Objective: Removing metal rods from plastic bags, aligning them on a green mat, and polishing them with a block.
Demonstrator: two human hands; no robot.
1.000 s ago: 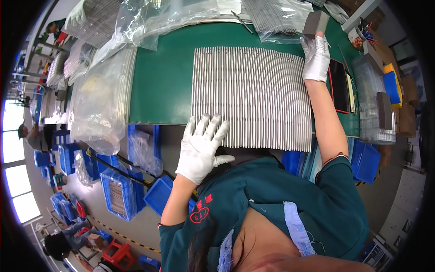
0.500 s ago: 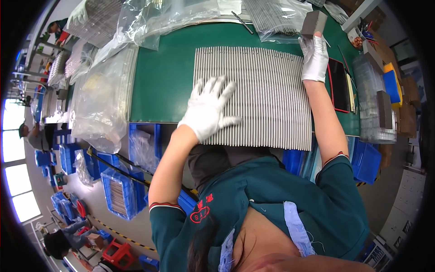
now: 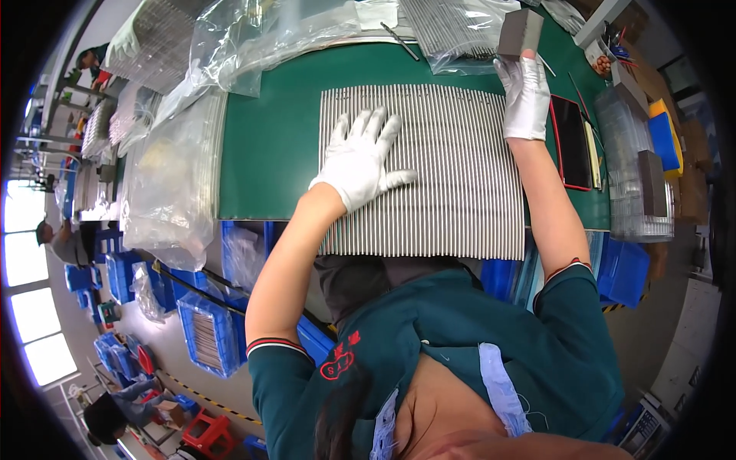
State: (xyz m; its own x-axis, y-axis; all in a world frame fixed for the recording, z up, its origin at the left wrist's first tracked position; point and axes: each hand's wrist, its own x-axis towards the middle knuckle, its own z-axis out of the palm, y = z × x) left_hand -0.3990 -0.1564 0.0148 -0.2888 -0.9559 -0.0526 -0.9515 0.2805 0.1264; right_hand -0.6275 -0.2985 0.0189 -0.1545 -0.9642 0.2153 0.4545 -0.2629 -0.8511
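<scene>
A sheet-like row of thin silvery metal rods (image 3: 452,176) lies side by side on the green table top (image 3: 261,146), its near edge reaching past the table's front. My left hand (image 3: 360,162), in a white glove, rests flat on the left part of the rods with its fingers spread. My gloved right hand (image 3: 526,100) is beyond the far right corner of the rods. It grips a grey-brown rectangular block (image 3: 520,34), thumb against the block's near side; its other fingers are partly hidden.
Right of the rods lies a red-edged black phone-like device (image 3: 569,144). Plastic-bagged rods (image 3: 452,34) and a dark pen-like tool (image 3: 400,41) are at the far edge. Clear plastic bags (image 3: 172,176) cover the left. Blue bins (image 3: 207,330) stand below; other people are at far left.
My left hand has slid a little farther across the rods, away from me. My right hand still holds the block, shifted slightly left in view.
</scene>
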